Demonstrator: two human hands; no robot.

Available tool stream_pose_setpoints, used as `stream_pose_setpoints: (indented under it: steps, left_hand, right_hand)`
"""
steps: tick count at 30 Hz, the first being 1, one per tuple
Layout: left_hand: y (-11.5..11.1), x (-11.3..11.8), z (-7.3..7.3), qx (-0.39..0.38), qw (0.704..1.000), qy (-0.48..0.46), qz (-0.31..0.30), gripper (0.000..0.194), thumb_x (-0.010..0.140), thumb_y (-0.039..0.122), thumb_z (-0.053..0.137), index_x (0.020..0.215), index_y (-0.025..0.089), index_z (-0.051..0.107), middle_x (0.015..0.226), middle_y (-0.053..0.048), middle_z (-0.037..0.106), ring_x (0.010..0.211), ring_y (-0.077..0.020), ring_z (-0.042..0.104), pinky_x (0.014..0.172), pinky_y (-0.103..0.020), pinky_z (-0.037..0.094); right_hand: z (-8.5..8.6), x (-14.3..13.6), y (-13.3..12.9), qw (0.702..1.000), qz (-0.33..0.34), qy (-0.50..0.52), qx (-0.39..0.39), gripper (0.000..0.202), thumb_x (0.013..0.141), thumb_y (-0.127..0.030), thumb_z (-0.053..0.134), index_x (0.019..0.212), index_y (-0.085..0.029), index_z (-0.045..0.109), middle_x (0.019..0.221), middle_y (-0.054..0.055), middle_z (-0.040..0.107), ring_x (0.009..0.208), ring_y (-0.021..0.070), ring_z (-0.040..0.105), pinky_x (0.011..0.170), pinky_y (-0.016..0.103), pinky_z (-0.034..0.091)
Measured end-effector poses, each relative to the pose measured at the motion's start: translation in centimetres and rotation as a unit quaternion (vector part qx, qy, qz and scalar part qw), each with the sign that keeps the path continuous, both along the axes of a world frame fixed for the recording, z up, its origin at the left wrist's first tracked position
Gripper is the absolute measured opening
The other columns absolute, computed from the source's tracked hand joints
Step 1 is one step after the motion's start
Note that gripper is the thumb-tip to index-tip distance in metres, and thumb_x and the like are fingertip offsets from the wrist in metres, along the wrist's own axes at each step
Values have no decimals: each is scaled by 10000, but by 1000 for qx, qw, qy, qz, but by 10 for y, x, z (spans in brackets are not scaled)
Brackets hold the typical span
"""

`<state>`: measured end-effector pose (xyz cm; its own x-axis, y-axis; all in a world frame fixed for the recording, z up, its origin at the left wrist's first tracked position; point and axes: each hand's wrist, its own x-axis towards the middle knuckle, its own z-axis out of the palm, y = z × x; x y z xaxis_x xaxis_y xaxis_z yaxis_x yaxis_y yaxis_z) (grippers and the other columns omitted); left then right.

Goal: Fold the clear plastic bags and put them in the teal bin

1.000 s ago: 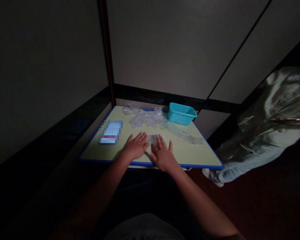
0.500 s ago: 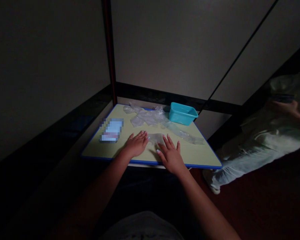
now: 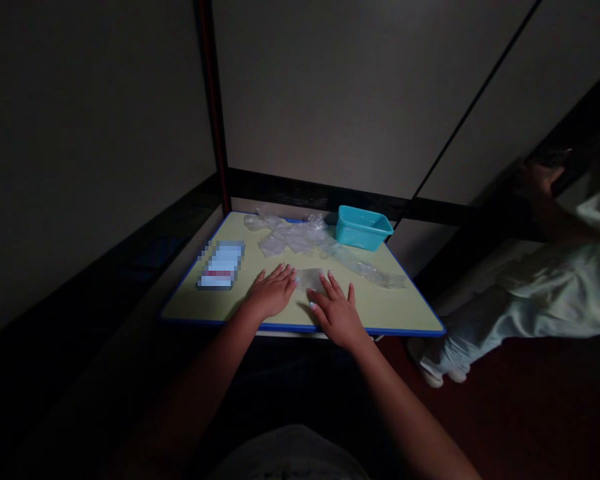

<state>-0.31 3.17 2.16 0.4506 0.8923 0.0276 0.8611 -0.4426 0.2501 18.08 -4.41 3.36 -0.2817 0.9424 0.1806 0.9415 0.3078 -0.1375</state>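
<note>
A small, clear plastic bag (image 3: 309,279) lies flat near the front of the table. My left hand (image 3: 273,293) rests palm down at its left edge, fingers stretched out. On its right side, my right hand (image 3: 336,310) presses down with fingers spread, the fingertips over the plastic. Behind both hands is a crumpled heap of clear plastic bags (image 3: 297,237). A long strip of clear plastic (image 3: 370,271) stretches to the right of the heap.
A turquoise plastic basket (image 3: 363,229) stands at the back right of the blue-edged table (image 3: 380,313). On the left lies a blurred-out phone-like object (image 3: 221,265). Walls close in behind and left. At the right, a person in light trousers (image 3: 520,313) stands beside the table.
My right hand has shifted slightly left over the small bag; my left hand has hardly moved. The person at the right has changed position, with a hand now raised higher.
</note>
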Motion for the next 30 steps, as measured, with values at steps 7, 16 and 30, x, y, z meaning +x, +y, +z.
stream_pose_setpoints:
  steps: [7, 16, 30]
  left_hand:
    - [-2, 1, 1, 5, 1000, 5, 0, 533, 969, 435, 125, 1464, 284, 250, 1532, 20, 225, 1424, -172, 149, 1124, -495, 156]
    - [-2, 1, 1, 14, 1000, 18, -8, 525, 965, 427, 159, 1472, 304, 214, 1537, 12, 223, 1425, -192, 146, 1116, -510, 162]
    - [-2, 0, 1, 15, 1000, 18, -8, 540, 965, 440, 139, 1479, 286, 193, 1540, 15, 206, 1425, -190, 145, 1116, -510, 166]
  right_hand:
    - [-3, 6, -2, 1000, -23, -1, -6, 452, 963, -421, 308, 1324, -230, 503, 1540, 114, 216, 1433, 258, 49, 1073, 633, 46]
    - [-4, 5, -2, 999, -33, 21, 6, 433, 962, -412, 319, 1277, -223, 548, 1530, 134, 237, 1428, 273, 90, 1070, 620, 105]
    - [-4, 4, -1, 1000, -29, 9, 6, 447, 962, -415, 317, 1303, -210, 521, 1535, 128, 222, 1426, 259, 110, 1075, 613, 108]
